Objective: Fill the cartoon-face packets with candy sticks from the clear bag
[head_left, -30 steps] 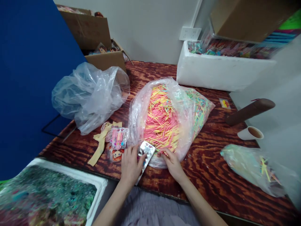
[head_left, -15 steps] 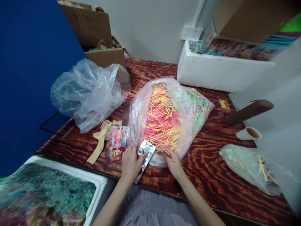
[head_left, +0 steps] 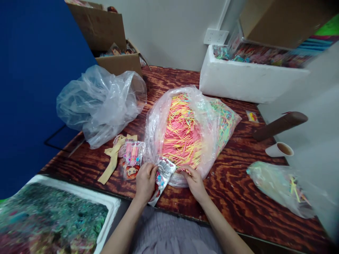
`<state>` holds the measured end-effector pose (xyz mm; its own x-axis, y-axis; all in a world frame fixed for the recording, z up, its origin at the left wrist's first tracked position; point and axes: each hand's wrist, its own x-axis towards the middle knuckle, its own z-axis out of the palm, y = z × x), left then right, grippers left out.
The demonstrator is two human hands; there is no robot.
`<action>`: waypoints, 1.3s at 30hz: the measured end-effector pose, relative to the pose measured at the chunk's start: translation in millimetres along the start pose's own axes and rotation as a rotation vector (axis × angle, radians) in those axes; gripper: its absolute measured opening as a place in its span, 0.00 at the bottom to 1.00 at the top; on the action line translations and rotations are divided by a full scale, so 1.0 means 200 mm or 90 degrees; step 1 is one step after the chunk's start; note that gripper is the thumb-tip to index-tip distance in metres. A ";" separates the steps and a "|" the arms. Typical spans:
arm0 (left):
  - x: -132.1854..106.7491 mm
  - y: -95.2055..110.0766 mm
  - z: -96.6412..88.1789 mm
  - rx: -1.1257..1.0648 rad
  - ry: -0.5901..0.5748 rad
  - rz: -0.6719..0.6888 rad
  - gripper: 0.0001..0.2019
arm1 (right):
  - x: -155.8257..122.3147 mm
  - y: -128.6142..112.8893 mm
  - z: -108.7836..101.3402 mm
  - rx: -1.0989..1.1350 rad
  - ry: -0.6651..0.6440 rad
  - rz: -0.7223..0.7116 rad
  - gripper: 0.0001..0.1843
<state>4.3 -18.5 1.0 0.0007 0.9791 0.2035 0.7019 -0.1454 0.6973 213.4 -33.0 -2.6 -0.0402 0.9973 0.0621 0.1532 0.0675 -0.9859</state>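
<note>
My left hand (head_left: 145,180) is closed on the left edge of a small silvery printed packet (head_left: 164,173), which lies slanted at the front rim of the big bag. In my right hand (head_left: 194,181) the fingers are pinched round a few short pink sticks (head_left: 186,171), just right of the packet. Behind both hands stands an open clear plastic bag (head_left: 153,130) full of thin pink and yellow sticks (head_left: 182,137). Left of my left hand lie filled clear packets (head_left: 133,158) with a cartoon face, beside a crumpled yellowish strip of cloth (head_left: 113,158).
A crumpled clear bag (head_left: 106,102) lies at left before a cardboard box (head_left: 119,63). A white foam box (head_left: 238,77) stands at the back right. Along the right edge are a brown cylinder (head_left: 280,126), a paper cup (head_left: 275,150) and another plastic bag (head_left: 275,183).
My left thumb has drawn back from the packet's face to its left edge, and the packet looks more creased and spread. My right hand has barely moved.
</note>
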 end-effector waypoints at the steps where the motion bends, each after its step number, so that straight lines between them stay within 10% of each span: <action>1: 0.00 -0.01 0.00 0.007 -0.006 0.007 0.13 | 0.00 0.00 0.00 0.000 -0.001 0.000 0.10; 17: 0.06 -0.10 -0.05 0.014 0.065 0.037 0.12 | -0.01 0.02 0.01 0.005 0.011 -0.007 0.10; 27: 0.09 0.04 -0.11 -0.154 0.052 0.034 0.10 | -0.01 0.00 0.01 0.051 0.020 0.022 0.08; 33: 0.05 0.10 -0.05 -0.258 -0.052 0.055 0.09 | 0.10 -0.16 0.00 0.347 0.169 0.104 0.10; 39: 0.03 0.16 -0.02 -0.330 -0.107 0.044 0.10 | 0.24 -0.36 0.06 0.609 0.141 0.152 0.10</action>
<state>24.6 -18.0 27.0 0.1779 0.9678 0.1782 0.2538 -0.2201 0.9419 188.5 10.3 68.6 0.0864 0.9713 -0.2217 -0.7271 -0.0907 -0.6805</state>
